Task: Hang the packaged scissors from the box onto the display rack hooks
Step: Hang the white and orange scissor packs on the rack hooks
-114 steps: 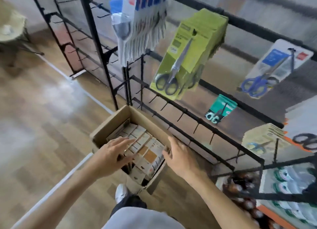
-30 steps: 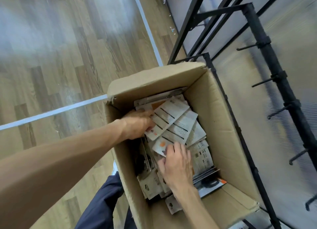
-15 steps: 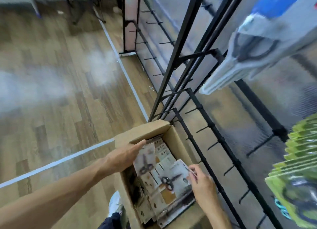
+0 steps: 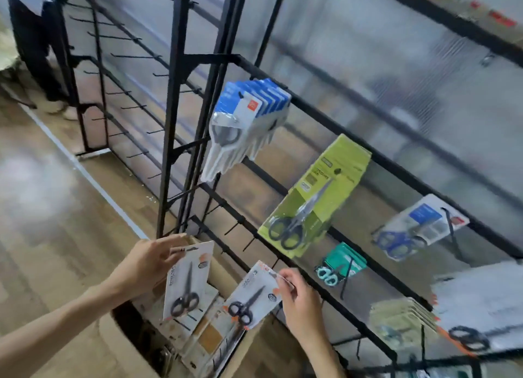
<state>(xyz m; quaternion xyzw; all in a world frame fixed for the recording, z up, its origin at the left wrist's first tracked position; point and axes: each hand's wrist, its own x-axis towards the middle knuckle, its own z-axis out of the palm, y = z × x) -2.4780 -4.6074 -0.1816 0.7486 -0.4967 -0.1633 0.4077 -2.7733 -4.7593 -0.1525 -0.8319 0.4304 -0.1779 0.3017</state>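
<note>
White carded black-handled scissors packs, one per hand, over brown cardboard box (image 4: pixel 113 329).
I see left hand (image 4: pixel 144 264) fingers pinching tall pack (image 4: pixel 186 278), right hand (image 4: pixel 300 301) pinching tilted pack (image 4: pixel 252 295).

Soft, even daylight is filling the scene, seeming to come through the ribbed translucent wall (image 4: pixel 396 75) behind the rack (image 4: pixel 175 100); shadows are staying faint; a pale glare patch is washing out the floor (image 4: pixel 31 185) at the left edge; motion blur is smearing the upper right and lower right corners, and the packs (image 4: pixel 407 318) there are losing detail; wide-angle distortion is bending and tilting the rack bars; the centre is staying fairly sharp.
</note>
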